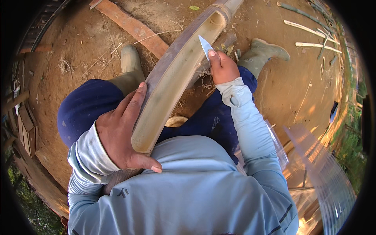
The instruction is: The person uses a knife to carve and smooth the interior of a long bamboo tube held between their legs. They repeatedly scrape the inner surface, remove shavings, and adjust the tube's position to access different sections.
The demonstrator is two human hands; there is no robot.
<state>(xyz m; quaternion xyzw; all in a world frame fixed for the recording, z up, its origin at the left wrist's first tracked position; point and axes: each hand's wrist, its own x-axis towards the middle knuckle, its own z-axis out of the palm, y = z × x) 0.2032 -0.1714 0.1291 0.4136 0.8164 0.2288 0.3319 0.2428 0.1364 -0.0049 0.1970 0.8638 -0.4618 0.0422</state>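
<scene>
A thick bamboo pole [172, 82] slants from my belly away toward the far right, with one side cut open so its pale hollow shows. At its near end my left hand [123, 129] lies along the outer wall, fingers stretched out and thumb crossing the end close to my shirt. My right hand [224, 67] is closed round a knife, its handle hidden in the fist. The pointed blade [204, 46] sticks up and to the left, over the right edge of the opening; whether it touches the bamboo I cannot tell.
My boots [131, 60] stand on brown dirt either side of the pole. A reddish plank [133, 27] lies at the far left. Split bamboo strips [317, 47] are scattered at the far right. Clear corrugated sheets [325, 172] lean near my right elbow. Old boards [27, 129] line the left.
</scene>
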